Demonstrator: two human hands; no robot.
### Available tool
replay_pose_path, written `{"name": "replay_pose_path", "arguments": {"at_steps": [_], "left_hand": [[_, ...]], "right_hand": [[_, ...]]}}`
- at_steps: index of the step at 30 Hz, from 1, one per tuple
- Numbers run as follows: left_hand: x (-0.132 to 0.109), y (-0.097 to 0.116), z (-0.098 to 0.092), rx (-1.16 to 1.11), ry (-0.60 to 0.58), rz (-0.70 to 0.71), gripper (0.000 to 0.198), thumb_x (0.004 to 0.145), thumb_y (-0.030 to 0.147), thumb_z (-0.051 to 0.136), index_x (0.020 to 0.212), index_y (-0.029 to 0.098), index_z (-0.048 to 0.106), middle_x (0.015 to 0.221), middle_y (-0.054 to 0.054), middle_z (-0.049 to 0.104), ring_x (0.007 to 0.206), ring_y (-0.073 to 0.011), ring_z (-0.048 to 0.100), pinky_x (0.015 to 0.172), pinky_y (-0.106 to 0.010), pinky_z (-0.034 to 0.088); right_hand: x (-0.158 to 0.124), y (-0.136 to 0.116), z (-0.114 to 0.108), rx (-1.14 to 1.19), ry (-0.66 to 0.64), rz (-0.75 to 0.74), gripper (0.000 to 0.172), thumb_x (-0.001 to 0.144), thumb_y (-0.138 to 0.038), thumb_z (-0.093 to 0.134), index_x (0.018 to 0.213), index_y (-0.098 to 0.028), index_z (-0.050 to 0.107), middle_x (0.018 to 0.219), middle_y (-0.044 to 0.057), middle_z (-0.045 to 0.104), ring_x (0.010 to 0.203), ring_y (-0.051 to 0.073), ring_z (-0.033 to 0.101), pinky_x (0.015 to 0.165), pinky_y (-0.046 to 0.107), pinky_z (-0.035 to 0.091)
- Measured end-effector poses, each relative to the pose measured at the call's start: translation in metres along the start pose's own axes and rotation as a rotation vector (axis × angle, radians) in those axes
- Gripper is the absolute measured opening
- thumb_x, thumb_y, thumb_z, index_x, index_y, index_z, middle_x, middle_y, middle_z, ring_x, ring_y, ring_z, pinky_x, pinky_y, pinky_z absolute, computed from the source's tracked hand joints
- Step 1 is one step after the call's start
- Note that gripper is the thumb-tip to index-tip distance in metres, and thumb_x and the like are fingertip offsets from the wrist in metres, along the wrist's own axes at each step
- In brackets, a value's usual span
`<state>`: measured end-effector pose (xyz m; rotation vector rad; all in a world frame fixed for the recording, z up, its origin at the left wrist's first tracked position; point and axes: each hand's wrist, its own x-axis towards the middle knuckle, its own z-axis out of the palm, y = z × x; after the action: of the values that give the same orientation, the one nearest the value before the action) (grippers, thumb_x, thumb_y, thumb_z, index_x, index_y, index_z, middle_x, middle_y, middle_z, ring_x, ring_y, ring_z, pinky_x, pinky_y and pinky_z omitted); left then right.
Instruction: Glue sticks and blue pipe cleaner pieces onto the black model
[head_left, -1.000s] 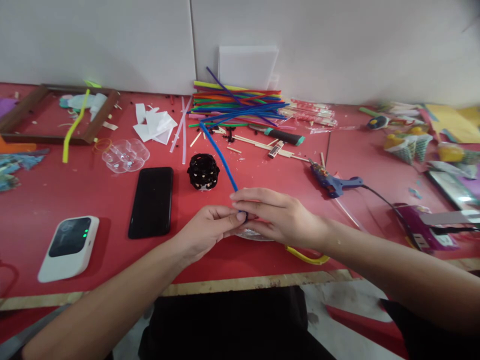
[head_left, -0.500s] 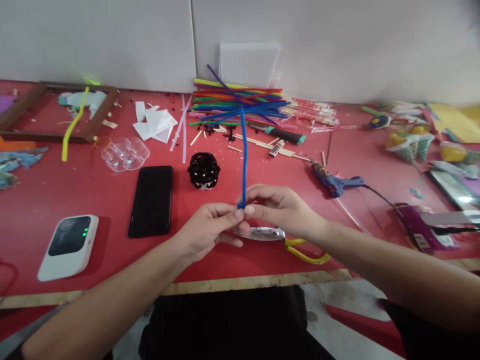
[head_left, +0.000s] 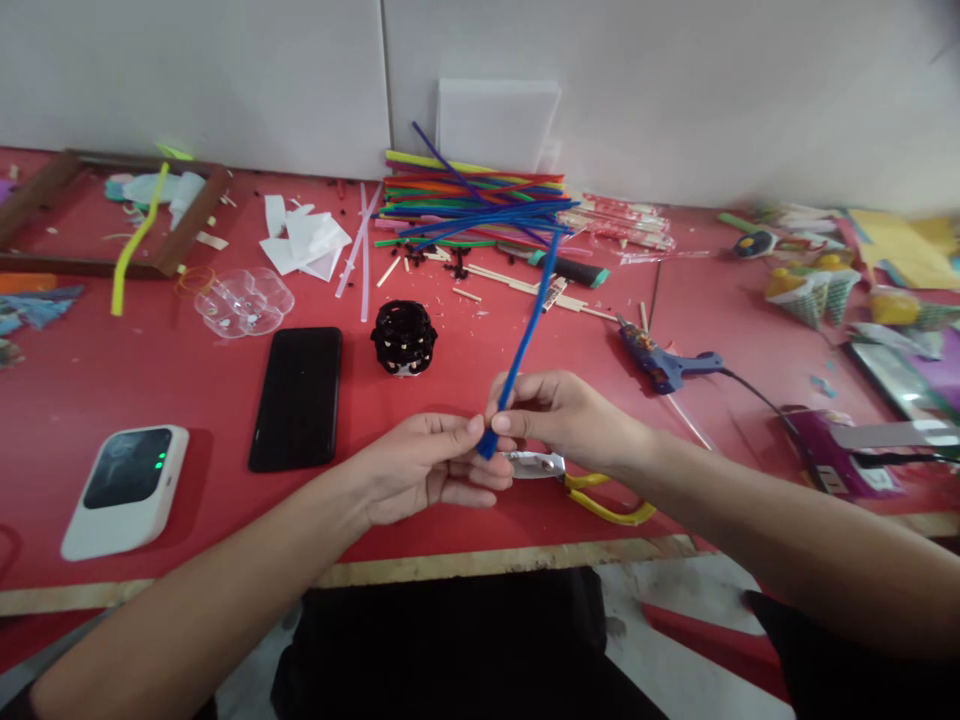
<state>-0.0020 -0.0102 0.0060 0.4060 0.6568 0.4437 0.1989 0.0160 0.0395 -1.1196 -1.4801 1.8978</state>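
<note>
A blue pipe cleaner (head_left: 529, 335) slants up to the right, its lower end bent into a short thick bundle. My right hand (head_left: 562, 410) pinches it between thumb and fingers just above that bundle. At the bundle itself, the thumb and fingers of my left hand (head_left: 427, 460) close round the end, the lower fingers loosely curled beneath. Scissors with yellow handles (head_left: 611, 505) lie on the table under the right hand, their blades partly hidden by the fingers. Beyond the hands stands a small round black fuzzy piece (head_left: 403, 340) with pale bits in its side.
Coloured pipe cleaners (head_left: 465, 200) are piled at the back. A black phone (head_left: 295, 400) and a white device (head_left: 126, 490) lie left. On the right are a blue glue gun (head_left: 664, 362) with its cord and a cutter knife (head_left: 574, 270). A brown frame (head_left: 184, 220) sits far left.
The blue pipe cleaner has tilted from nearly upright to leaning right, and its bent lower end now shows more between my fingers. The view has shifted slightly.
</note>
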Motion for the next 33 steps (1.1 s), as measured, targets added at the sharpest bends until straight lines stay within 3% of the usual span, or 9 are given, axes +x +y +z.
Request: {"name": "replay_pose_path", "arguments": {"at_steps": [4,8,16,19,21,24,26,30,33], "left_hand": [[-0.001,0.001,-0.003,-0.001,-0.080,-0.029,0.035,0.068,0.039,0.092,0.089,0.015,0.079,0.086,-0.007,0.080,0.079,-0.0163,0.076,0.065,-0.024,0.064],[0.000,-0.001,-0.006,-0.001,-0.120,-0.041,0.032,0.068,0.035,0.092,0.086,0.014,0.077,0.085,-0.006,0.079,0.076,-0.0160,0.076,0.063,-0.023,0.063],[0.001,-0.003,0.000,0.039,-0.013,0.000,0.037,0.062,0.038,0.094,0.078,0.013,0.072,0.076,-0.002,0.075,0.070,-0.0117,0.071,0.061,-0.022,0.062],[0.002,-0.004,0.000,0.104,0.064,0.054,0.039,0.062,0.041,0.094,0.077,0.013,0.070,0.077,-0.002,0.074,0.073,-0.0125,0.070,0.060,-0.021,0.060],[0.003,-0.004,0.000,0.126,0.111,0.116,0.038,0.063,0.041,0.093,0.075,0.014,0.069,0.078,-0.002,0.073,0.076,-0.0133,0.070,0.060,-0.020,0.059],[0.005,-0.005,0.002,0.146,0.156,0.211,0.034,0.068,0.040,0.090,0.076,0.014,0.069,0.082,-0.004,0.074,0.080,-0.0142,0.070,0.059,-0.019,0.058],[0.005,-0.004,0.003,0.180,0.187,0.263,0.030,0.072,0.038,0.087,0.078,0.014,0.071,0.085,-0.005,0.075,0.081,-0.0151,0.071,0.058,-0.019,0.057],[0.004,-0.003,0.007,0.316,0.252,0.367,0.024,0.078,0.036,0.081,0.078,0.015,0.070,0.082,-0.005,0.073,0.079,-0.0160,0.070,0.057,-0.021,0.056],[0.002,-0.002,0.006,0.388,0.302,0.466,0.023,0.079,0.036,0.080,0.076,0.016,0.068,0.079,-0.003,0.072,0.078,-0.0154,0.069,0.058,-0.021,0.056]], "right_hand": [[-0.002,0.004,0.001,0.098,-0.060,0.019,0.027,0.076,-0.037,0.085,0.080,-0.014,0.073,0.066,-0.003,0.068,0.058,0.007,0.062,0.052,0.019,0.046],[-0.004,0.004,0.002,0.130,-0.077,-0.006,0.023,0.078,-0.035,0.084,0.081,-0.014,0.074,0.069,-0.003,0.069,0.061,0.008,0.065,0.058,0.020,0.051],[0.000,0.005,-0.002,-0.071,-0.049,-0.065,0.022,0.080,-0.037,0.081,0.082,-0.016,0.075,0.082,-0.001,0.071,0.075,0.011,0.066,0.072,0.024,0.052],[-0.010,0.005,-0.006,-0.314,0.045,-0.047,0.024,0.086,-0.041,0.072,0.092,-0.018,0.072,0.091,0.002,0.072,0.080,0.014,0.067,0.073,0.028,0.053],[-0.023,0.003,-0.012,-0.634,0.107,-0.062,0.019,0.092,-0.036,0.063,0.098,-0.019,0.069,0.095,0.004,0.071,0.081,0.016,0.067,0.074,0.031,0.052],[-0.052,0.003,-0.022,-1.202,0.029,-0.086,0.011,0.090,-0.021,0.054,0.091,-0.018,0.064,0.088,0.007,0.068,0.078,0.020,0.064,0.073,0.035,0.050],[-0.070,0.007,-0.027,-1.426,-0.040,-0.054,0.009,0.085,-0.017,0.054,0.088,-0.017,0.062,0.085,0.010,0.067,0.076,0.023,0.064,0.070,0.037,0.050],[-0.089,0.020,-0.031,-1.536,-0.006,-0.031,0.015,0.080,-0.012,0.053,0.092,-0.019,0.060,0.088,0.010,0.068,0.076,0.024,0.067,0.066,0.035,0.050],[-0.092,0.028,-0.038,-1.503,0.075,0.097,0.018,0.074,-0.016,0.060,0.092,-0.020,0.059,0.085,0.008,0.068,0.072,0.023,0.067,0.059,0.032,0.048]]}}
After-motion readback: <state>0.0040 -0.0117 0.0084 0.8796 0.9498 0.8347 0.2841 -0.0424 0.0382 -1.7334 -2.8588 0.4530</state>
